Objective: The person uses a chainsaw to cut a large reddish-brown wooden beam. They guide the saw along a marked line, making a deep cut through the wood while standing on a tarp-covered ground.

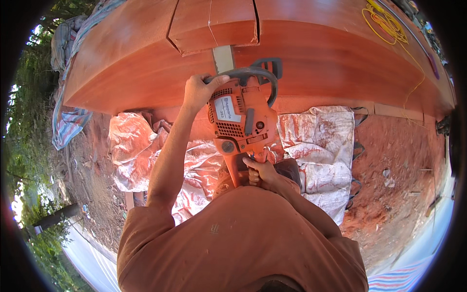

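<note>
An orange chainsaw is held out in front of my body, its bar pointing away from me. The bar reaches the near face of a large reddish wooden block, below a section bounded by two dark cuts. My left hand is closed around the black front handle at its left side. Close to my belly, my right hand wraps the rear handle, with the thumb on top. The bar's far end is hidden in or under the wood. A thin pale line runs along the section's top.
Dust-covered white sacks lie on the ground before the block. A coiled yellow cord rests on the block at the far right, beside a long thin bar with a purple end. Striped sheeting hangs at the left end.
</note>
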A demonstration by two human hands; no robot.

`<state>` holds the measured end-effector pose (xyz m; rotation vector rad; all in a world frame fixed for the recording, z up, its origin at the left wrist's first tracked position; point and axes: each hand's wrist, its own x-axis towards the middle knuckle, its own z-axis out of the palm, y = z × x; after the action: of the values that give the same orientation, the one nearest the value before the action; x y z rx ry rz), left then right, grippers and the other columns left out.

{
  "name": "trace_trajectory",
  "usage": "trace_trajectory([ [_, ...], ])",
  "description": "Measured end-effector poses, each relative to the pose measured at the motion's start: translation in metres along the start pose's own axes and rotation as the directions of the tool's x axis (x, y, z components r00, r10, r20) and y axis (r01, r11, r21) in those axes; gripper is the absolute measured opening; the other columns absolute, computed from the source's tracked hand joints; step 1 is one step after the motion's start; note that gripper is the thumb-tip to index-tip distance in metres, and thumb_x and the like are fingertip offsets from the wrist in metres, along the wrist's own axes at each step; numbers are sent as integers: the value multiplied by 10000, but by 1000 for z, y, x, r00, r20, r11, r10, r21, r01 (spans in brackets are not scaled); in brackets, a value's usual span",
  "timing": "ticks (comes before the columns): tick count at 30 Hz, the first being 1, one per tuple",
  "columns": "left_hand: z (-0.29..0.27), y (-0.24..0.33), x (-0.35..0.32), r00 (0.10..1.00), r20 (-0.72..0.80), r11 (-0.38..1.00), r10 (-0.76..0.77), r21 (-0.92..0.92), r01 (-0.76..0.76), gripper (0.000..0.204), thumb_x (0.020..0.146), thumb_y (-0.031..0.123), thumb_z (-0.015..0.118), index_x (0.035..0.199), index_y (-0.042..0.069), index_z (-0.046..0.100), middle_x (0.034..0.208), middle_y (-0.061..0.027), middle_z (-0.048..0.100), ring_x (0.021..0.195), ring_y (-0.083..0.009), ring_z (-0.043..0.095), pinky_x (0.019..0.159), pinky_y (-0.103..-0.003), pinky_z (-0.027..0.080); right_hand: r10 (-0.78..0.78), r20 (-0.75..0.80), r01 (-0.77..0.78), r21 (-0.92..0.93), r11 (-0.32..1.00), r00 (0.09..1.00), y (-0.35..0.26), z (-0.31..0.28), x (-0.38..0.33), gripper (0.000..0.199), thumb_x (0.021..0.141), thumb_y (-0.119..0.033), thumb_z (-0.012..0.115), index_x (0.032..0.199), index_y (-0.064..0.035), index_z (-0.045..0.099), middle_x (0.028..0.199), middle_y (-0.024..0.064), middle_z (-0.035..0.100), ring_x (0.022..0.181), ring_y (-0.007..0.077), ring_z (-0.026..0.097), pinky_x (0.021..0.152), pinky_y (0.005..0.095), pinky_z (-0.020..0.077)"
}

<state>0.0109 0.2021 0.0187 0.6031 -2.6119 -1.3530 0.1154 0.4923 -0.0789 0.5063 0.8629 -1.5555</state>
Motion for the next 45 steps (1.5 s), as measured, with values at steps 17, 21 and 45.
trace_trajectory([
  [17,3,9,-37,997,-37,995,-71,72,73,591,792,556,806,670,-9,680,512,-83,590,488,-175,607,482,-345,472,106,5,-106,-57,993,994,1,-9,-34,342,950,-279,742,764,-130,497,504,-36,386,401,101,338,419,296,275],
  [21,1,11,-22,998,-54,998,-40,45,43,607,789,570,802,675,-14,681,520,-86,593,496,-176,607,489,-344,474,121,21,-120,-32,992,992,-8,-8,-21,338,953,-274,740,766,-127,499,505,-43,391,402,98,350,419,291,282],
  [45,1,13,21,999,-10,999,-39,-10,39,581,806,538,801,674,-10,660,528,-38,537,513,-123,525,482,-316,406,4,33,-3,-26,1000,999,-34,-6,2,217,958,-241,731,898,-130,555,542,-42,424,424,76,367,413,278,285],
])
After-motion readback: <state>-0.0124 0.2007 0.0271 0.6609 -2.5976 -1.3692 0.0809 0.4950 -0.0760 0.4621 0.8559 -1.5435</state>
